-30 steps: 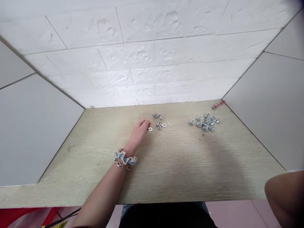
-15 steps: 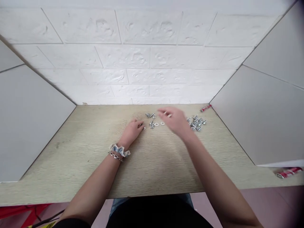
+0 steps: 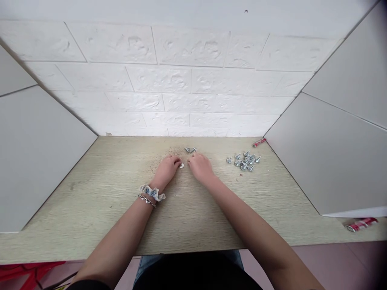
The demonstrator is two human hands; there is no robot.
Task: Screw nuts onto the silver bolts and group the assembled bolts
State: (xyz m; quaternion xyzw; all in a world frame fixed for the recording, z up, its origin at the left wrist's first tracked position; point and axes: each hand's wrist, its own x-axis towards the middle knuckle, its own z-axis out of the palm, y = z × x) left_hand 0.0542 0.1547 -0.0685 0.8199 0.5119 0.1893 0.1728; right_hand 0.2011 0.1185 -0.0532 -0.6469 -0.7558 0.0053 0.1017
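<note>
My left hand (image 3: 167, 169) rests on the wooden tabletop with thumb and fingers pinched together. A flat round washer (image 3: 181, 165) shows at its fingertips; whatever else the pinch holds is hidden. Close by on the right, my right hand (image 3: 201, 166) is lowered to the tabletop with its fingers curled together, covering what they grip or touch. Just beyond its fingertips lie a few silver bolts (image 3: 190, 150). The loose washers and bolts seen earlier around that spot are now behind the right hand.
A pile of several bolts with washers (image 3: 246, 161) lies to the right. One red can-like cylinder (image 3: 259, 142) sits at the back right corner, another red cylinder (image 3: 361, 224) near the front right edge. White brick wall (image 3: 175, 80) and grey side panels (image 3: 338, 153) enclose the tabletop (image 3: 99, 201).
My right hand has come left and down from above the bolts and washers, stopping beside my left hand. The left hand stays nearly in place. The view has tilted slightly.
</note>
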